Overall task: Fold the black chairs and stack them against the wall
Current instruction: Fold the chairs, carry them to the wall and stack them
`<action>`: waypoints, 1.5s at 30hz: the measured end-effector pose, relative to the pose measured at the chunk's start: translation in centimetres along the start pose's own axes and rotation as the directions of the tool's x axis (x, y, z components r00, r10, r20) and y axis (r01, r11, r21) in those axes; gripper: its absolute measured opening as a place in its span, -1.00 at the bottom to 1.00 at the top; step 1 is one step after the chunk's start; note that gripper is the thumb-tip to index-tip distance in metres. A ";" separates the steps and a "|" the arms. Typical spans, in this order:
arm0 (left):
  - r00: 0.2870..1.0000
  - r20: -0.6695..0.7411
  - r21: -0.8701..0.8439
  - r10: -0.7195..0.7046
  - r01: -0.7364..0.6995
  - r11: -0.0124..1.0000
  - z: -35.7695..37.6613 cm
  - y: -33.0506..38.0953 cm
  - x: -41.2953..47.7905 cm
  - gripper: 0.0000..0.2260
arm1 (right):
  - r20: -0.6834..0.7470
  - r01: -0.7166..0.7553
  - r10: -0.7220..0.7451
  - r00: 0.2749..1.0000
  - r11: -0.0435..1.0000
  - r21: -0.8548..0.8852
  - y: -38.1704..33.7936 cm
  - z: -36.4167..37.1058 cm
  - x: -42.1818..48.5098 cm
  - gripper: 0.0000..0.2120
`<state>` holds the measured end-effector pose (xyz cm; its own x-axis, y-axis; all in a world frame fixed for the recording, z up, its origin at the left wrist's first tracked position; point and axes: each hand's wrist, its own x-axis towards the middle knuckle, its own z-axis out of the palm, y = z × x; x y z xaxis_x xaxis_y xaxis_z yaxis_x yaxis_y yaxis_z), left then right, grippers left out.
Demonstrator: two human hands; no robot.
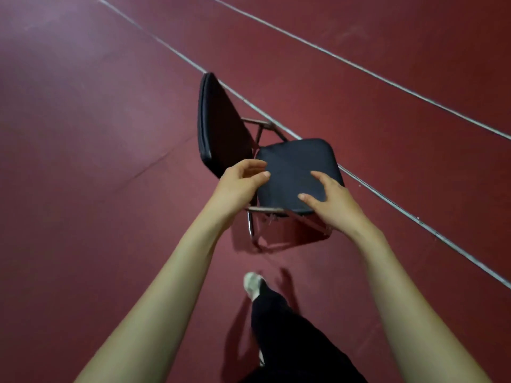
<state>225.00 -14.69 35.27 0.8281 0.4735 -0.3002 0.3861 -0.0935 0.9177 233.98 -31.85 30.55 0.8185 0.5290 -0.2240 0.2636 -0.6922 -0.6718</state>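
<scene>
One black padded chair (293, 164) with a metal frame stands unfolded on the red floor, its backrest (218, 125) to the left and its seat towards me. My left hand (240, 181) hovers at the seat's left edge near the backrest, fingers loosely curled, holding nothing. My right hand (331, 203) reaches over the seat's near right corner with spread fingers; whether it touches the cushion is unclear.
Red sports floor (110, 134) all around, crossed by white painted lines (387, 78) running diagonally behind and right of the chair. My leg in dark trousers and a light shoe (253, 283) steps just in front of the chair. No wall is in view.
</scene>
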 end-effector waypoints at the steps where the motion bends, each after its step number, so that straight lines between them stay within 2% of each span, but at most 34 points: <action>1: 0.998 0.053 0.052 0.018 -0.020 0.998 -0.9 0.8 3.0 -0.76 | -0.021 -0.030 0.030 0.999 0.999 0.014 -0.4 0.4 2.3 -0.39; 8: 0.944 0.326 0.349 0.047 -0.166 0.922 -3.8 5.4 22.3 -0.75 | -0.094 -0.216 0.226 0.969 0.970 0.107 -3.3 3.2 17.1 -0.39; 11: 0.887 0.462 0.457 0.017 -0.255 0.852 -4.0 7.4 28.7 -0.73 | -0.141 -0.305 0.328 0.934 0.939 0.161 -4.7 3.5 21.1 -0.39; 15: 0.773 0.634 0.481 -0.006 -0.388 0.786 -3.0 9.3 35.6 -0.73 | -0.226 -0.401 0.427 0.875 0.903 0.154 -5.7 3.0 25.2 -0.38; 21: 0.552 0.830 0.493 -0.076 -0.664 0.562 -1.2 10.6 44.3 -0.67 | -0.333 -0.591 0.635 0.697 0.772 0.236 -6.2 3.3 29.1 -0.36; 28: 0.334 0.931 0.363 -0.144 -0.829 0.425 3.7 11.1 49.3 -0.51 | -0.336 -0.691 0.776 0.533 0.629 0.356 -6.3 3.6 30.7 -0.31; 31: 0.270 0.949 0.312 -0.164 -0.885 0.345 8.2 11.1 50.0 -0.49 | -0.343 -0.714 0.836 0.428 0.546 0.439 -4.0 2.3 31.2 -0.30; 35: 0.214 0.952 0.269 -0.221 -0.927 0.261 14.8 9.1 50.9 -0.48 | -0.279 -0.737 0.902 0.329 0.430 0.522 1.1 2.0 32.0 -0.30; 40: 0.195 0.953 0.218 -0.233 -0.973 0.074 22.9 4.6 53.5 -0.39 | -0.184 -0.773 0.943 0.277 0.333 0.541 10.4 3.3 32.9 -0.24; 43: 0.244 0.940 0.237 -0.239 -0.970 -0.058 27.7 0.5 56.1 -0.33 | -0.120 -0.825 0.961 0.249 0.275 0.494 16.5 5.1 33.0 -0.25; 45: 0.252 0.930 0.214 -0.267 -0.963 -0.165 29.9 -2.5 57.9 -0.29 | -0.087 -0.857 0.964 0.251 0.263 0.443 19.8 7.0 33.2 -0.24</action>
<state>284.09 -13.23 7.80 0.4840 -0.6704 -0.5624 -0.7743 -0.6275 0.0817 262.84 -24.56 4.87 0.5039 -0.5772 -0.6425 -0.8583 -0.4182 -0.2974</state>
